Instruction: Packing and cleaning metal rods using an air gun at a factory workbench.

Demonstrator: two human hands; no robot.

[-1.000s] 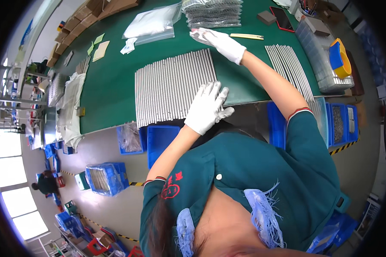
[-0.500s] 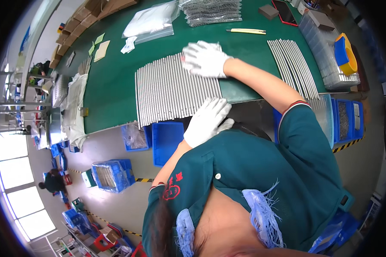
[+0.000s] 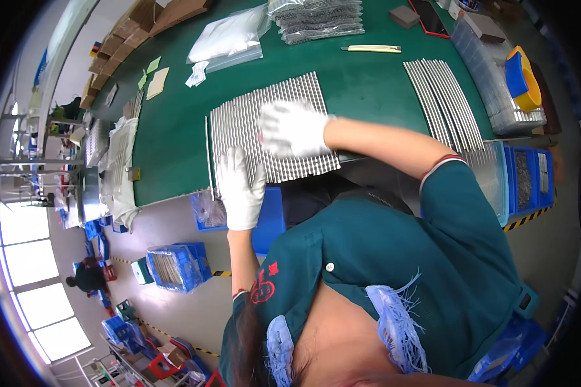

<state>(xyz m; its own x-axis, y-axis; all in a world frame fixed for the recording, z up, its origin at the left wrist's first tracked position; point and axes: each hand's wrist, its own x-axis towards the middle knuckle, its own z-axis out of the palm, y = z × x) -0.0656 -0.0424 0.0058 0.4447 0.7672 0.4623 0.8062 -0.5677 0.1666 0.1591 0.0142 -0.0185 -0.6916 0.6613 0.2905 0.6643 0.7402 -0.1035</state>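
A flat row of several thin grey metal rods (image 3: 274, 109) lies side by side on the green table (image 3: 174, 142). My left hand (image 3: 240, 187), in a white glove, rests flat with its fingers on the row's near left edge. My right hand (image 3: 294, 129), also gloved, lies spread flat on the middle of the rods and looks blurred. Neither hand grips a rod.
A second batch of rods (image 3: 442, 100) lies to the right, next to a clear tray (image 3: 490, 71) and a yellow and blue tape roll (image 3: 521, 77). Bagged parts (image 3: 316, 16), a plastic bag (image 3: 229, 35) and a utility knife (image 3: 371, 48) sit farther back. Blue bins (image 3: 174, 267) stand on the floor.
My right hand came back from the far side of the table onto the middle of the rods. My left hand slid left along the near edge of the row.
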